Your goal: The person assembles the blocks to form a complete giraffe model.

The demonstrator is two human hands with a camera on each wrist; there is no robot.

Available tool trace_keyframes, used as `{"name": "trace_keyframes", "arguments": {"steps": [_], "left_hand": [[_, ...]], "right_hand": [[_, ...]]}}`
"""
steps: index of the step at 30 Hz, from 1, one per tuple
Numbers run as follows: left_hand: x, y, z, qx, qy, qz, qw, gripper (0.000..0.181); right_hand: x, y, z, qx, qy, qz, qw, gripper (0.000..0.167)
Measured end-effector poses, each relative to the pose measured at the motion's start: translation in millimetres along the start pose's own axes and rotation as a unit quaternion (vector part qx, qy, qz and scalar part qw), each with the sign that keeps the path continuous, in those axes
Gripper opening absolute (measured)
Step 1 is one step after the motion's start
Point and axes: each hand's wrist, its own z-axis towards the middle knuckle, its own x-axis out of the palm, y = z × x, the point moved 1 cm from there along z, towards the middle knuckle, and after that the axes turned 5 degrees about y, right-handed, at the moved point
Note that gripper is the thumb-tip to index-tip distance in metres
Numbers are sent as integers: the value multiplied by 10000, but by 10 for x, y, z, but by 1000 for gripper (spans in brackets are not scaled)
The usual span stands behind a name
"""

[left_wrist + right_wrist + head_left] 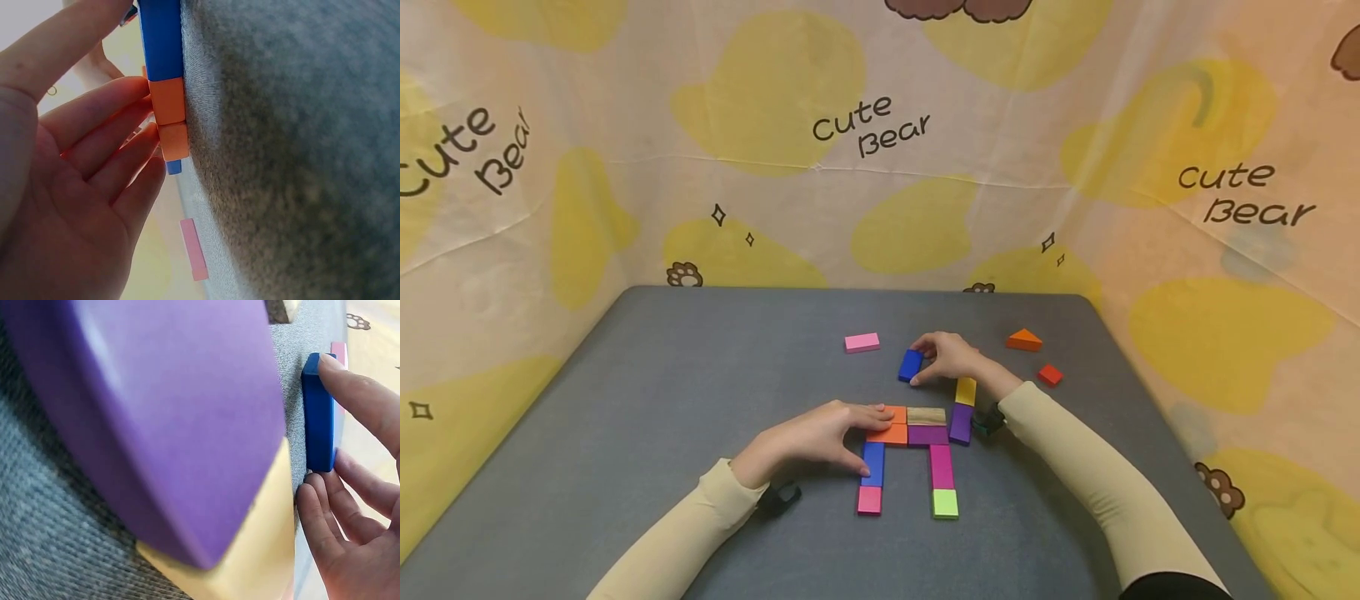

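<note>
My right hand (pixel 953 357) pinches a dark blue block (pixel 911 365) by its two ends, thumb on one and index finger on the other; the right wrist view shows the block on the grey surface. Lower left, the fingers of my left hand (pixel 820 429) rest loosely extended over two orange blocks (pixel 887 436), with the thumb at a lighter blue block (pixel 873 458). These blocks join a wood-coloured block (pixel 927 416), a purple one (pixel 928 435), a magenta one (pixel 942 467), a pink-red one (pixel 869 500) and a lime one (pixel 945 503). Beside them, a second purple block (pixel 960 423) meets a yellow one (pixel 966 392).
On the grey table (pixel 715 358) a pink block (pixel 862 342) lies left of the dark blue block. An orange triangle (pixel 1024 339) and a red block (pixel 1050 375) lie to the right. A patterned cloth (pixel 760 275) rises around the table's far and side edges.
</note>
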Motion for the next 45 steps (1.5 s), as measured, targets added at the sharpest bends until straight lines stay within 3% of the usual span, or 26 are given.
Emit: {"name": "trace_keyframes", "arguments": {"steps": [22, 39, 45], "left_hand": [[-2, 27, 2, 31, -10, -3, 10000, 71], [12, 22, 7, 115, -78, 84, 9999, 72], [13, 18, 2, 148, -135, 134, 9997, 71]], "right_hand": [[-68, -27, 14, -224, 31, 145, 9996, 59], [-548, -439, -212, 362, -543, 306, 9974, 62], [-662, -578, -285, 366, -588, 225, 9973, 62]]}}
